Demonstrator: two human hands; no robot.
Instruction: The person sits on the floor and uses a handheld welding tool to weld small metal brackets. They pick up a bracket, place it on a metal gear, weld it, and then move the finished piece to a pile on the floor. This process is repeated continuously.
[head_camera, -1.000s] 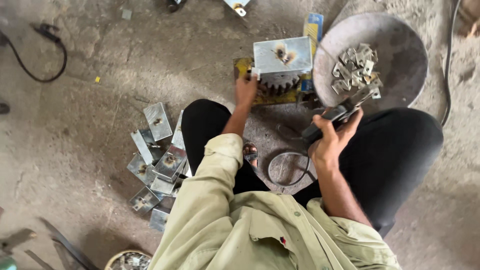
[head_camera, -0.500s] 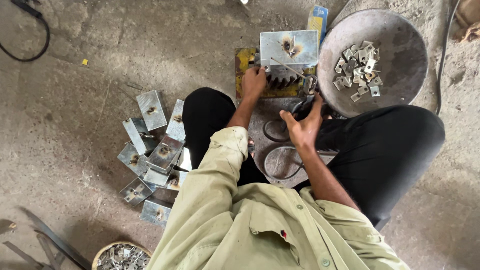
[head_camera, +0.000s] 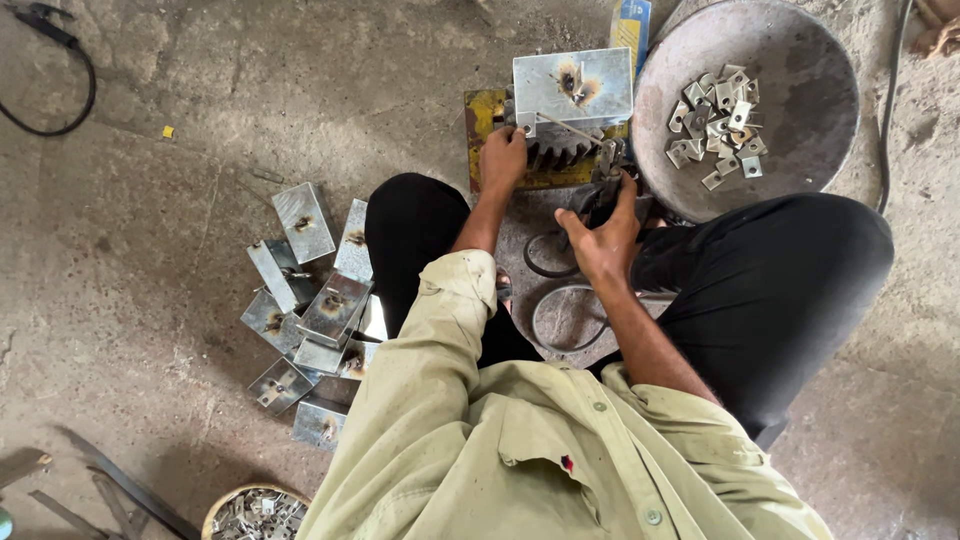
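Bare concrete floor (head_camera: 150, 300), grey, dusty, stained, lit by flat daylight. Black cable (head_camera: 60, 90) loops at the top left corner. Metal strips (head_camera: 110, 480) lie at bottom left. Small yellow scrap (head_camera: 167, 131) on the floor nearby.

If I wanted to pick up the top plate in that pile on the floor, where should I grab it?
Take the top plate by its two long edges, coming from above. It lies tilted on the others, so those edges stand free, and your fingers stay off the scorched middle.
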